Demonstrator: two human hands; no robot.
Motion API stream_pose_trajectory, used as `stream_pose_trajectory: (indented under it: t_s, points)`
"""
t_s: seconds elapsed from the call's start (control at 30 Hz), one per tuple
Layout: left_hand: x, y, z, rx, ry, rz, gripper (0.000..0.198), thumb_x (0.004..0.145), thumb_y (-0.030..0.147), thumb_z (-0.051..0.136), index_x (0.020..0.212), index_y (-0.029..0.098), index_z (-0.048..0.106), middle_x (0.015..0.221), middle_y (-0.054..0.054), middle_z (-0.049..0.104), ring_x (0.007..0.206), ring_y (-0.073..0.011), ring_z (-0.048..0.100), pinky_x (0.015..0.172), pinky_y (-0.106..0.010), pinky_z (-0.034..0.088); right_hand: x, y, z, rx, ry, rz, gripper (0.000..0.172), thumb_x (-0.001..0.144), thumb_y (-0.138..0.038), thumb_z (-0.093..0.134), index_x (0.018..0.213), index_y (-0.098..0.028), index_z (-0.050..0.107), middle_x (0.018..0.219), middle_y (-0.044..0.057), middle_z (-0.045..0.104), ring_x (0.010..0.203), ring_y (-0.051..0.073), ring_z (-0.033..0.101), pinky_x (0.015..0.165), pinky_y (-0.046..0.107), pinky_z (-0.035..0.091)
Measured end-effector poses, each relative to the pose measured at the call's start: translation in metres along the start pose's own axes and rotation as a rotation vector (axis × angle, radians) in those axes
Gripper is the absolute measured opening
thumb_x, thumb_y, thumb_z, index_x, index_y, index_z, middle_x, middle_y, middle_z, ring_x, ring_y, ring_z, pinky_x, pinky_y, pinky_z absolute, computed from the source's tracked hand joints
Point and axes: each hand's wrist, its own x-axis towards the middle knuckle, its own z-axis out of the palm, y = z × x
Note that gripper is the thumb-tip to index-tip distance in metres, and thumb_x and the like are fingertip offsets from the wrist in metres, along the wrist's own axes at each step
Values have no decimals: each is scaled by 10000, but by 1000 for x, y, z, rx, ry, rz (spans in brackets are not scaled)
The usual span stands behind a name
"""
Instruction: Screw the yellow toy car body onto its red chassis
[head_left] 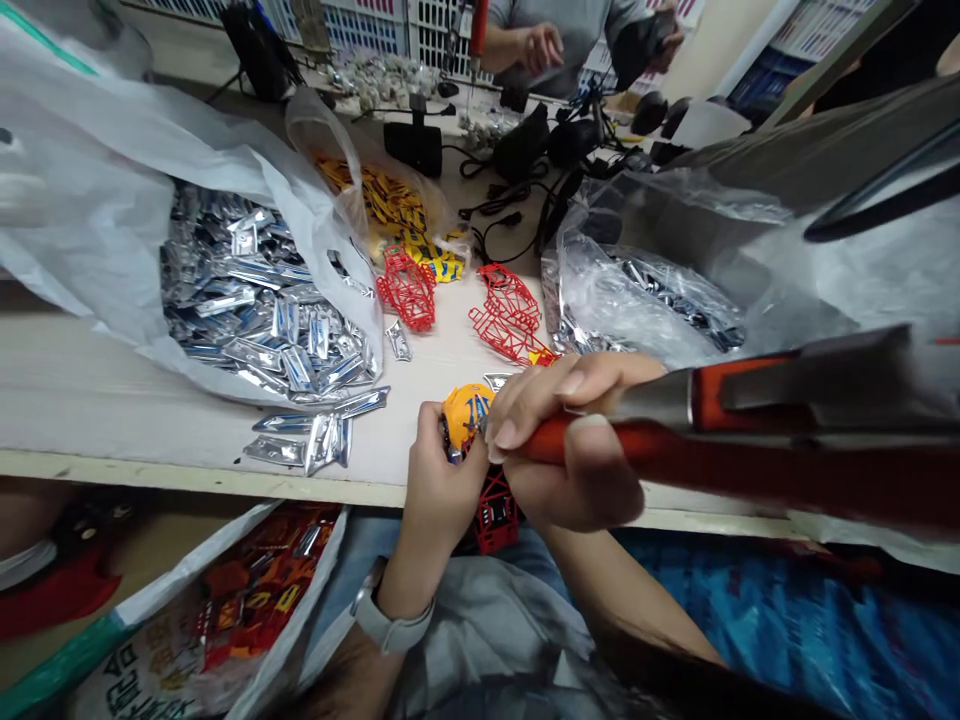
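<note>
My left hand (439,480) is closed around a small orange and yellow toy part (465,412) at the table's front edge. My right hand (574,440) grips the red handle of a screwdriver (720,440), whose tip meets the toy part. A red lattice piece (496,512) sits below the hands, on my lap. Two more red lattice frames (409,288) (508,312) lie on the table just beyond.
A white bag of silver foil packets (255,300) lies open at left, with loose packets (315,438) near the edge. A clear bag of yellow parts (397,210) and another plastic bag (645,300) flank the frames. Another person (555,40) works across the table. A bag of orange parts (247,590) hangs below.
</note>
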Motion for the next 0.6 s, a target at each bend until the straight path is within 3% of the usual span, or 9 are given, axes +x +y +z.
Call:
stream_pose_trajectory:
  t_s: [0.07, 0.2, 0.4, 0.5, 0.6]
  points:
    - [1, 3, 0, 6, -4, 3, 317, 784, 392, 705, 812, 258, 419, 683, 66, 474, 640, -147, 486, 587, -264, 374, 4, 0, 6, 86, 124, -15, 176, 873, -465, 618, 873, -316, 526, 494, -96, 503, 301, 117, 362, 320, 262, 338]
    - [2, 8, -4, 45, -35, -26, 270, 793, 427, 670, 859, 239, 488, 716, 54, 542, 673, -158, 539, 632, -272, 416, 22, -9, 4, 145, 214, 174, 107, 807, -392, 636, 857, -309, 589, 471, -103, 511, 289, 113, 378, 304, 248, 295]
    - [17, 3, -21, 190, 0, -49, 331, 860, 497, 607, 1026, 218, 540, 916, -39, 685, 855, -242, 648, 806, -392, 505, 47, -24, -45, -29, 253, 228, 125, 750, -324, 732, 848, -247, 728, 492, -48, 622, 343, 125, 504, 321, 242, 392]
    - [31, 1, -28, 307, 66, 76, 384, 906, 484, 572, 1160, 199, 542, 1109, -110, 691, 1056, -289, 651, 951, -472, 501, 49, -25, -74, -81, 256, 227, 133, 727, -294, 787, 848, -241, 779, 555, -15, 675, 456, 136, 642, 432, 224, 516]
    - [44, 6, -31, 509, 136, 312, 381, 939, 402, 557, 1243, 173, 539, 1245, -156, 646, 1233, -318, 580, 1080, -529, 442, 50, -24, -100, -90, 256, 297, 151, 715, -282, 809, 864, -268, 822, 670, 24, 755, 595, 155, 744, 601, 201, 611]
